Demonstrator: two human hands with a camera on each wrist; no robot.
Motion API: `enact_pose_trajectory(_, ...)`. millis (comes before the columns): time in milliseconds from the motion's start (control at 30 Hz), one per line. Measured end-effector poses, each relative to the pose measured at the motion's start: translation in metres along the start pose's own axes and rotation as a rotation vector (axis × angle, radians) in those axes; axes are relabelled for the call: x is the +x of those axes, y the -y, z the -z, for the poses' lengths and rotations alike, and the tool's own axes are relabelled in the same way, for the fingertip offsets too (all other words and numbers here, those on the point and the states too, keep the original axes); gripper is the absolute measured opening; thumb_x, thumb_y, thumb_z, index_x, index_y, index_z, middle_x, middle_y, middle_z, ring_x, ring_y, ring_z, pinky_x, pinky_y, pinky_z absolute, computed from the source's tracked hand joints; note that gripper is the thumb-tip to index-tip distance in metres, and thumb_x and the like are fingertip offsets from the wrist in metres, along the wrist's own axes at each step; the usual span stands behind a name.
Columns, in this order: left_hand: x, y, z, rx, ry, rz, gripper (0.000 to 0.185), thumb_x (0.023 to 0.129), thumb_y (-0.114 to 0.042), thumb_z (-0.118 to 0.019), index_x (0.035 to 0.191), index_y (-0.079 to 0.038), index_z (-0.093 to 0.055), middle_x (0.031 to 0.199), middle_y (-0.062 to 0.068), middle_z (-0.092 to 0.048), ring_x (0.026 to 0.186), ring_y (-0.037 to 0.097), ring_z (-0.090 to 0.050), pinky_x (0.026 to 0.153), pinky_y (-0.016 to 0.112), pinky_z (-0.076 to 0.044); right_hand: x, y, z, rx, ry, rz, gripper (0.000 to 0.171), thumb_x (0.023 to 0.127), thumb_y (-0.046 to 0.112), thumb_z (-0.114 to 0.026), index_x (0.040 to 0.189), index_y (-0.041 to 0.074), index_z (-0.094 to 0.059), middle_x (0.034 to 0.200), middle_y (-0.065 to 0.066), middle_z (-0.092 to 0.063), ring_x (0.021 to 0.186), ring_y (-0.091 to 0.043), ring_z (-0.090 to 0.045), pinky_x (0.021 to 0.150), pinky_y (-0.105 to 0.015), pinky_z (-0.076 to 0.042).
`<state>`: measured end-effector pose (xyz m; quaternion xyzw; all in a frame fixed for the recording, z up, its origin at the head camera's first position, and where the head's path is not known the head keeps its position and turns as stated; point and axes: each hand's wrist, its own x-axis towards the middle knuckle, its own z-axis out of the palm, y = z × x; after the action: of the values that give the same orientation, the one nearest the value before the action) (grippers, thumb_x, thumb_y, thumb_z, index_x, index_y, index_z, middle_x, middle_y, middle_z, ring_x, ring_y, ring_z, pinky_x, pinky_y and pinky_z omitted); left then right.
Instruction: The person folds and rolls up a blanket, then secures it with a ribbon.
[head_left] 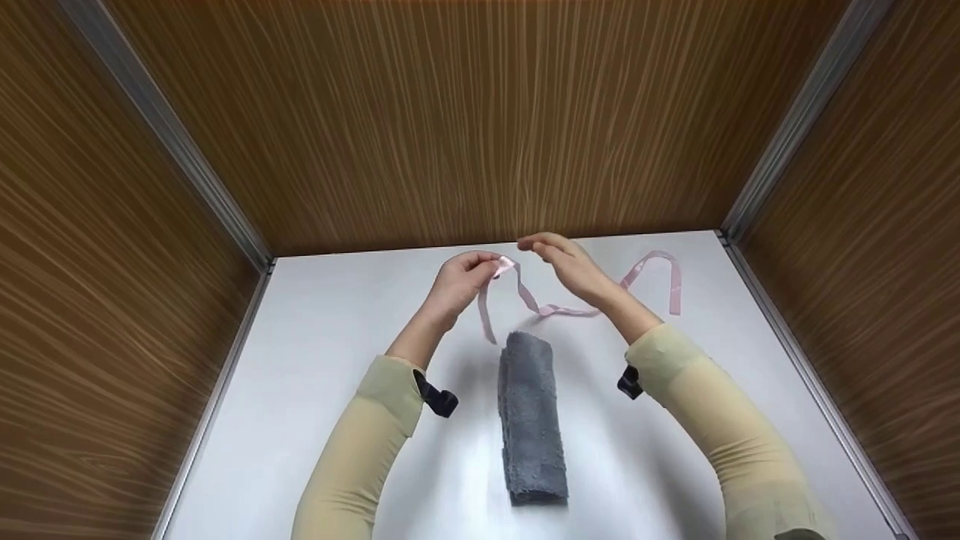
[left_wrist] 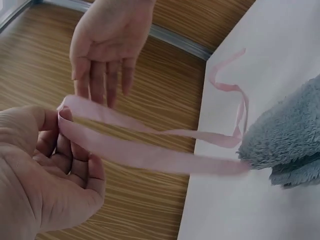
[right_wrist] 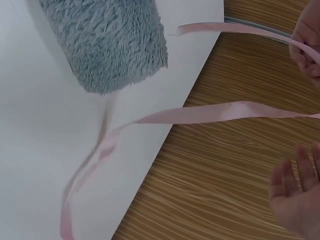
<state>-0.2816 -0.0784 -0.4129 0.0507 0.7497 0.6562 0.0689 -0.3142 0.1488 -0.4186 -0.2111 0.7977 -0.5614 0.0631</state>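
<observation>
Raised above the far part of the white table (head_left: pixel 315 352), left hand (head_left: pixel 457 281) with fingers curled, pinching a fold of the pink ribbon (left_wrist: pixel 145 152) near one end, the short tail hanging toward the tabletop. Just right of it, right hand (head_left: pixel 566 266) open, fingers straight and loosely together, holding nothing, close beside the pinched fold. Below and between the wrists, rolled grey towel (head_left: pixel 531 416) lying lengthwise on the table, the ribbon's long remainder trailing past its far end and looping away to the right across the white surface.
</observation>
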Motion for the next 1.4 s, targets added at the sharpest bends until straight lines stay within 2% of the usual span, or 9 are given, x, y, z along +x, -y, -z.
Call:
enact_pose_trajectory(100,-0.002,-0.004,0.001,0.027,0.038,-0.030,0.023,0.100,-0.022,-0.063,0.113,-0.008,-0.075,0.109,0.007,-0.071,0.103,0.022,-0.063,0.094,0.039,-0.051,0.001,-0.004,-0.007,0.078,0.084,-0.022,0.041,0.112,0.023,-0.036,0.139,0.002,-0.058,0.131,-0.016,-0.063,0.131,-0.029,-0.053,0.118,-0.049,-0.030)
enact_pose_trajectory(233,-0.002,-0.006,0.006,0.035,0.047,-0.044,0.022,0.101,-0.022,-0.061,0.112,-0.007,-0.074,0.112,0.011,-0.070,0.107,0.027,-0.062,0.091,0.038,-0.050,0.002,-0.009,-0.011,0.160,0.126,-0.044,0.038,0.110,0.024,-0.040,0.115,-0.005,-0.065,0.101,-0.014,-0.068,0.104,-0.027,-0.063,0.108,-0.043,-0.041)
enact_pose_trajectory(333,-0.002,-0.005,0.015,0.035,0.002,-0.026,0.022,0.102,-0.022,-0.060,0.112,-0.008,-0.073,0.114,0.013,-0.069,0.107,0.029,-0.061,0.092,0.040,-0.050,0.001,-0.014,-0.007,0.164,0.125,-0.069,0.037,0.108,0.024,-0.050,0.102,-0.009,-0.065,0.086,-0.010,-0.063,0.087,-0.027,-0.062,0.095,-0.039,-0.046)
enact_pose_trajectory(433,-0.002,-0.001,0.030,0.035,-0.063,-0.003,0.022,0.101,-0.022,-0.060,0.112,-0.007,-0.073,0.116,0.016,-0.067,0.107,0.029,-0.060,0.093,0.042,-0.051,-0.004,-0.020,0.003,0.134,0.120,-0.108,0.034,0.104,0.024,-0.060,0.100,-0.010,-0.065,0.085,-0.007,-0.062,0.083,-0.026,-0.060,0.085,-0.037,-0.048)
enact_pose_trajectory(633,-0.003,0.015,0.069,0.070,-0.174,0.049,0.023,0.103,-0.020,-0.057,0.113,-0.005,-0.070,0.114,0.014,-0.066,0.108,0.027,-0.059,0.096,0.041,-0.051,-0.014,-0.035,0.036,0.058,0.106,-0.201,0.025,0.100,0.027,-0.069,0.099,0.002,-0.070,0.077,-0.004,-0.059,0.076,-0.020,-0.057,0.073,-0.033,-0.049)
enact_pose_trajectory(867,-0.012,0.040,0.119,0.161,-0.248,0.119,0.029,0.106,-0.022,-0.053,0.122,-0.002,-0.066,0.121,0.016,-0.064,0.111,0.025,-0.058,0.095,0.037,-0.050,-0.033,-0.054,0.083,-0.171,0.088,-0.281,0.040,0.097,0.044,-0.071,0.104,0.005,-0.069,0.093,-0.012,-0.063,0.085,-0.026,-0.058,0.074,-0.033,-0.048)
enact_pose_trajectory(1000,-0.019,0.053,0.147,0.212,-0.282,0.131,0.030,0.108,-0.021,-0.050,0.125,-0.001,-0.064,0.122,0.016,-0.063,0.112,0.026,-0.058,0.096,0.037,-0.049,-0.045,-0.062,0.111,-0.277,0.066,-0.330,0.046,0.096,0.049,-0.069,0.112,0.006,-0.069,0.099,-0.009,-0.063,0.091,-0.026,-0.057,0.079,-0.037,-0.050)
enact_pose_trajectory(1200,-0.032,0.066,0.189,0.329,-0.347,0.153,0.032,0.109,-0.021,-0.046,0.129,-0.001,-0.062,0.121,0.017,-0.062,0.112,0.026,-0.057,0.092,0.036,-0.047,-0.066,-0.071,0.149,-0.347,0.020,-0.377,0.047,0.098,0.045,-0.068,0.119,0.003,-0.068,0.103,-0.012,-0.063,0.093,-0.027,-0.055,0.077,-0.037,-0.049)
enact_pose_trajectory(1400,-0.047,0.073,0.222,0.456,-0.437,0.185,0.034,0.109,-0.021,-0.045,0.132,-0.001,-0.062,0.120,0.021,-0.064,0.110,0.029,-0.058,0.085,0.036,-0.045,-0.091,-0.080,0.182,-0.390,-0.019,-0.451,0.057,0.098,0.050,-0.065,0.126,0.001,-0.063,0.106,-0.014,-0.060,0.098,-0.030,-0.052,0.082,-0.041,-0.045)
